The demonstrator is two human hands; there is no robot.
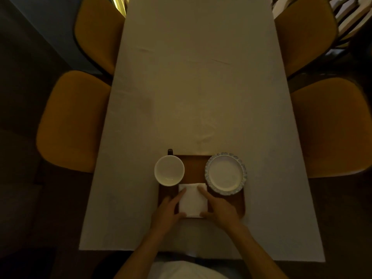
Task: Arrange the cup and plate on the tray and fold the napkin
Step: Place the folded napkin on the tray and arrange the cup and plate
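Note:
A brown wooden tray [194, 168] lies near the table's front edge. A white cup [169, 170] with a dark handle at its far side stands on the tray's left end. A white plate [225, 173] with a blue patterned rim rests on the tray's right end. Between them, at the tray's near side, lies a white folded napkin [193, 200]. My left hand [167, 210] touches the napkin's left edge with forefinger and thumb. My right hand [219, 210] touches its right edge the same way. Both hands lie flat with fingers apart.
The table [197, 87] wears a long pale cloth. Two mustard-yellow chairs stand on each side: left chairs [70, 121] and right chairs [332, 127]. A rack with pale items [350, 15] is at the top right corner.

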